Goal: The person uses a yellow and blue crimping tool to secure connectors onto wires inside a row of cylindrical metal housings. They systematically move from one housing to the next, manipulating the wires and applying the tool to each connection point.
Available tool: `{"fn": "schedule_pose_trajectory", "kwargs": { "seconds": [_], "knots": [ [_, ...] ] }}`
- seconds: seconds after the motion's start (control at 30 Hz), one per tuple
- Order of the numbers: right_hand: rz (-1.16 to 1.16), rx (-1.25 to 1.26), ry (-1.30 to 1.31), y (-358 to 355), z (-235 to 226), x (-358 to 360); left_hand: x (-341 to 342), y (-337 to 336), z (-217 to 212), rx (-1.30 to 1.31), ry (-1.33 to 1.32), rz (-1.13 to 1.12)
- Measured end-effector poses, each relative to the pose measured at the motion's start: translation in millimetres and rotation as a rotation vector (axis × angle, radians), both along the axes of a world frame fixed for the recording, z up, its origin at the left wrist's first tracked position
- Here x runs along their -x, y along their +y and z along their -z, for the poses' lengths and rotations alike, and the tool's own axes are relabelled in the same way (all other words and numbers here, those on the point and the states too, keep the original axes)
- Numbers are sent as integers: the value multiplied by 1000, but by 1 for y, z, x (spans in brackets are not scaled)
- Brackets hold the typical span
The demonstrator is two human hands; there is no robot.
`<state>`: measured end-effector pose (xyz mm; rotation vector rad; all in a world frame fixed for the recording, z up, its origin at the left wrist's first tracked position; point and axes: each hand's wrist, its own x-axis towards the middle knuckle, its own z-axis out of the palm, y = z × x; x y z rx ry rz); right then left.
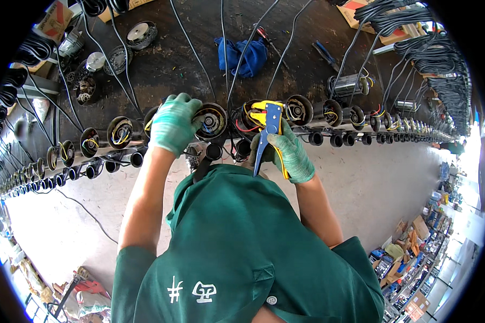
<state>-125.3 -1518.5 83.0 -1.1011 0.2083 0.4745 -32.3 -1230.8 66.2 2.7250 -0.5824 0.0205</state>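
Note:
My right hand (pixel 295 155), in a green-and-white knit glove, grips a blue-and-yellow wire stripper (pixel 274 127). The tool's yellow head lies over the open end of a round metal housing (pixel 246 115), where a red wire (pixel 244 128) loops out; whether the jaws bite a wire is hidden. My left hand (pixel 173 124), gloved alike, is curled against the side of the neighbouring motor housing (pixel 210 121), its thumb side at the rim and its fingertips partly hidden. Another housing (pixel 150 121) is half covered by that hand.
Similar housings with coloured wires (pixel 120 132) line the bench edge both ways. Black cables (pixel 196 48) run back across the dark bench (pixel 178 70). A blue cloth (pixel 244 57), a screwdriver (pixel 267 37) and pliers (pixel 325 55) lie beyond. Cable bundles (pixel 431 51) fill the far right.

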Motion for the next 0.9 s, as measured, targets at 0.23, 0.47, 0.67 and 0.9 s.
{"fn": "schedule_pose_trajectory", "kwargs": {
  "seconds": [0.23, 0.47, 0.67, 0.9],
  "knots": [
    [3, -60, -24, 3, 7, 3, -35, -24, 8, -324, 62, 126],
    [52, -59, 25, -2, 14, 12, -51, -22, 9, -420, 16, 362],
    [69, -57, 15, -2, 25, 15, -58, -31, 13, -374, 3, 497],
    [67, -74, -8, -2, 26, 14, -69, -36, 8, -491, -16, 633]
  ]
}}
